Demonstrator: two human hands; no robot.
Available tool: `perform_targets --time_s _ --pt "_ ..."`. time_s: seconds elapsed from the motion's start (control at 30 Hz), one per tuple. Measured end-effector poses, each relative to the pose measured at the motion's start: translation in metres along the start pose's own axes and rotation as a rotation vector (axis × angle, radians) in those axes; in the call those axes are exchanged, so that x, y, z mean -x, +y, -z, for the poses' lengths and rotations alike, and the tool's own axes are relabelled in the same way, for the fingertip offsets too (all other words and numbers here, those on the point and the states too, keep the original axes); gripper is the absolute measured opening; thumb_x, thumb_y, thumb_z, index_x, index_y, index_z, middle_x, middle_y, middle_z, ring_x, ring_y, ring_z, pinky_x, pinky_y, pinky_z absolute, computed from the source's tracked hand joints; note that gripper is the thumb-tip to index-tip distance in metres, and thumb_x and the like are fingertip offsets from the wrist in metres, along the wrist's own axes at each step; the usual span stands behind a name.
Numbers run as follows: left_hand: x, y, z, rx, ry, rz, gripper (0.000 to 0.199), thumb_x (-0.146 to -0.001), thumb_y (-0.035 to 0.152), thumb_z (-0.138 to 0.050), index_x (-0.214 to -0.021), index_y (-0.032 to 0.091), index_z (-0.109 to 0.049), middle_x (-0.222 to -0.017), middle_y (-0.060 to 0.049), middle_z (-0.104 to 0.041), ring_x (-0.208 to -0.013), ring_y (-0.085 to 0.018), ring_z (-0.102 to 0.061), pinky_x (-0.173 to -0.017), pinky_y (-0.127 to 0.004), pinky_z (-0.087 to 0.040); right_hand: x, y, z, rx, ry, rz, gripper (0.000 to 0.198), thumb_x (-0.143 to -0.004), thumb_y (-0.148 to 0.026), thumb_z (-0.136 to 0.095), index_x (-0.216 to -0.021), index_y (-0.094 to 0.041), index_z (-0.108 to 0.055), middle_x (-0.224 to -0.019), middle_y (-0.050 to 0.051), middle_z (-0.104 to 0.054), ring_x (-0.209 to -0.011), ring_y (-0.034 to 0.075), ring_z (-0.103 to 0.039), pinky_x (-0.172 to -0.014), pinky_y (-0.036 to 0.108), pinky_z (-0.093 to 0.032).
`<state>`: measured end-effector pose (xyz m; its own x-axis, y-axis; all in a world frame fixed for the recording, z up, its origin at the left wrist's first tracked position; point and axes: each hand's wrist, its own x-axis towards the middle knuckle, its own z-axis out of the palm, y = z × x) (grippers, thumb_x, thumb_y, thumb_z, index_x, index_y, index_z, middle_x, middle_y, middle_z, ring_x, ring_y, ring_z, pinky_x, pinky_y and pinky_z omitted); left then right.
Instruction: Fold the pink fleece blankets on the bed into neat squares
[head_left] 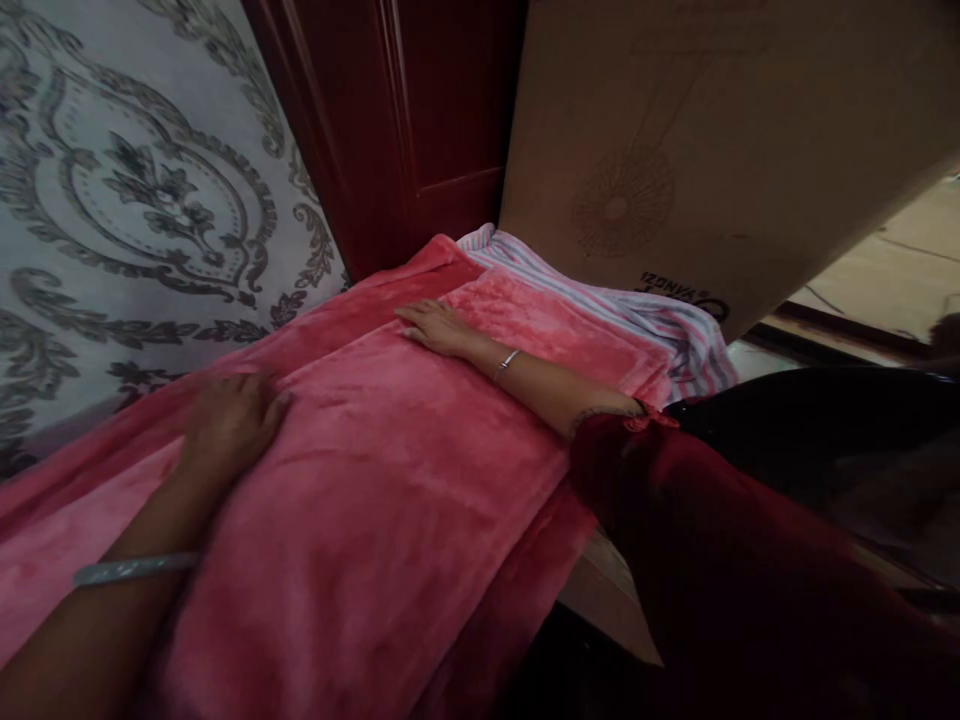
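Observation:
A plush pink-red blanket (375,450) lies spread in front of me, with a folded layer and a straight edge running along its far side. My right hand (435,326) rests flat on it near that far fold, fingers stretched out. Closer to me on the left, my left hand (231,422) presses on the blanket, thumb apart from the fingers; it is somewhat blurred and its fingertips are partly hidden. Striped cloth (637,310) in pink, white and grey sticks out from under the blanket at its far right end.
Patterned wallpaper (172,190) borders the blanket on the left. A dark red wooden panel (442,90) stands at the far end, beside a large cardboard box (712,130) printed with a fan. Dark clothing (810,410) and the floor (892,260) show at the right.

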<state>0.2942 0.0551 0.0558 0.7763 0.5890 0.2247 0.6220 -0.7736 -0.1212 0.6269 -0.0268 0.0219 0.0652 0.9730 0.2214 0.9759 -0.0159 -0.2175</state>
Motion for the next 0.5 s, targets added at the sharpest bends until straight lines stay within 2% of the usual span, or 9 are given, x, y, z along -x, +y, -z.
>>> perform_targets --time_s 0.07,0.13,0.2,0.27,0.3,0.4,0.5 --pt "0.008 0.030 0.006 0.028 0.016 -0.140 0.062 -0.096 0.047 -0.030 -0.131 0.004 -0.058 -0.134 -0.023 -0.061 -0.126 -0.034 -0.054 -0.110 -0.050 -0.039 0.026 0.012 0.012 -0.023 -0.009 -0.053 0.055 -0.106 -0.040 -0.041 -0.157 -0.022 -0.038 -0.162 0.011 -0.038 -0.149 0.030 -0.031 -0.120 0.053 -0.024" --pt "0.024 0.072 0.013 0.119 -0.003 -0.303 0.060 -0.096 0.045 -0.034 -0.140 0.010 -0.054 -0.148 -0.019 -0.053 -0.140 -0.032 -0.045 -0.118 -0.048 -0.032 0.060 0.031 0.028 -0.034 -0.013 -0.113 0.056 -0.106 -0.042 -0.039 -0.159 -0.023 -0.035 -0.165 0.010 -0.032 -0.151 0.030 -0.026 -0.121 0.056 -0.022" --pt "0.050 0.118 0.019 0.231 -0.070 -0.508 0.057 -0.097 0.045 -0.038 -0.148 0.022 -0.049 -0.157 -0.010 -0.047 -0.147 -0.029 -0.038 -0.122 -0.049 -0.027 0.101 0.056 0.044 -0.016 -0.014 -0.193 0.056 -0.106 -0.043 -0.037 -0.158 -0.022 -0.037 -0.165 0.011 -0.031 -0.152 0.030 -0.026 -0.121 0.056 -0.022" --pt "0.079 0.158 0.023 0.333 -0.137 -0.687 0.062 -0.098 0.046 -0.044 -0.157 0.028 -0.037 -0.163 -0.006 -0.040 -0.151 -0.028 -0.033 -0.124 -0.050 -0.025 0.144 0.081 0.059 0.012 0.011 -0.306 0.056 -0.106 -0.044 -0.035 -0.157 -0.021 -0.038 -0.165 0.011 -0.032 -0.152 0.030 -0.027 -0.121 0.054 -0.024" --pt "0.093 0.173 0.023 0.359 -0.158 -0.734 0.066 -0.098 0.048 -0.046 -0.160 0.030 -0.029 -0.165 -0.005 -0.036 -0.152 -0.027 -0.031 -0.124 -0.051 -0.025 0.165 0.092 0.065 0.033 0.027 -0.380 0.056 -0.107 -0.044 -0.033 -0.158 -0.021 -0.038 -0.164 0.011 -0.033 -0.151 0.030 -0.028 -0.120 0.054 -0.026" --pt "0.126 0.197 0.018 0.392 -0.129 -0.763 0.080 -0.097 0.051 -0.051 -0.164 0.028 -0.013 -0.165 -0.008 -0.035 -0.153 -0.028 -0.030 -0.125 -0.051 -0.026 0.219 0.114 0.075 0.122 0.057 -0.636 0.056 -0.107 -0.045 -0.030 -0.158 -0.024 -0.037 -0.163 0.012 -0.036 -0.149 0.033 -0.031 -0.117 0.059 -0.027" --pt "0.143 0.197 0.009 0.374 -0.033 -0.734 0.078 -0.097 0.042 -0.051 -0.164 0.024 -0.015 -0.162 -0.010 -0.039 -0.149 -0.029 -0.036 -0.122 -0.049 -0.033 0.252 0.121 0.077 0.150 0.056 -0.759 0.054 -0.106 -0.045 -0.034 -0.156 -0.025 -0.041 -0.158 0.012 -0.044 -0.142 0.034 -0.041 -0.113 0.054 -0.035"
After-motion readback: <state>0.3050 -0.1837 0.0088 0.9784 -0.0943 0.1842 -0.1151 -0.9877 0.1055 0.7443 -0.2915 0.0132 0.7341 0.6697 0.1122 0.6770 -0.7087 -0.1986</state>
